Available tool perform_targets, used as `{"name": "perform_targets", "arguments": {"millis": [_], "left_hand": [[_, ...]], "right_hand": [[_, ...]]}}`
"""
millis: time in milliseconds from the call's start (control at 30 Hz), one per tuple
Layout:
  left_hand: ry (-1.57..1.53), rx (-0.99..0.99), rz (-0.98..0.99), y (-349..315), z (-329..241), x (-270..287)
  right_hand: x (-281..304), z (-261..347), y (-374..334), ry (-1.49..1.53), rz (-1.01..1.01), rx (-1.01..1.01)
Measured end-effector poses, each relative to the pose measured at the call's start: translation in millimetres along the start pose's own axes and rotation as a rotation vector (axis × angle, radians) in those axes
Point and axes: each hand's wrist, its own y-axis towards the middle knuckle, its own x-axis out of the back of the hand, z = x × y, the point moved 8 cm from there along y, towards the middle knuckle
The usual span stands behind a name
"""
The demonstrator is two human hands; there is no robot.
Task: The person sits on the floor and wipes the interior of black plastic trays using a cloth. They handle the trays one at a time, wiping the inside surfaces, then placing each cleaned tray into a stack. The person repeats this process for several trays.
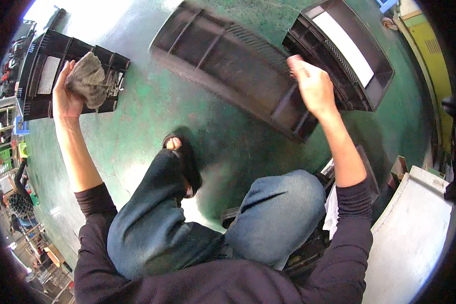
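Observation:
My left hand [67,101] is raised at the left, closed round a crumpled grey rag [88,76]. Behind that hand a black plastic crate [33,101] with a pale label on its side stands on the floor. Ahead of me a second black crate [223,63], long and ribbed, lies slanted and is smeared by motion. My right hand [314,88] is at this crate's right end, closed on its edge; some of the fingers are hidden. Just beyond the right hand is a third black crate [382,71], with a white strip [344,48] along its inside.
Green painted floor [137,126] spreads between the crates and my sandalled foot [182,167]. Beside my right arm stands a white, box-like surface [410,233]. A yellow-green cabinet [430,66] lines the far right. Racks and another person [23,202] show at the left rim.

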Motion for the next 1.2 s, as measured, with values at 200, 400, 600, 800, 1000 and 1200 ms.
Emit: {"name": "perform_targets", "arguments": {"millis": [200,400,600,800,1000,1200], "left_hand": [[0.030,0.121,0.381,8.0,34.8,-51.9],[0.152,0.037,0.488,-11.3,52.2,-100.5],[0.286,0.092,0.530,-30.8,72.7,-125.4],[0.119,0.177,0.665,-22.5,71.9,-114.1],[0.311,0.120,0.662,-14.4,68.3,-96.6],[0.629,0.133,0.616,-26.3,59.0,-102.3]], "right_hand": [[-71.1,-164.6,-57.0,0.382,0.234,-0.859],[-167.4,-231.0,-135.1,0.759,0.341,-1.096],[-156.2,-224.8,-137.0,0.833,0.345,-1.038],[-140.9,-217.8,-144.1,0.884,0.323,-1.001],[-128.2,-215.4,-162.7,0.968,0.275,-0.994],[-79.4,-196.6,-163.2,1.035,0.166,-0.908]]}}
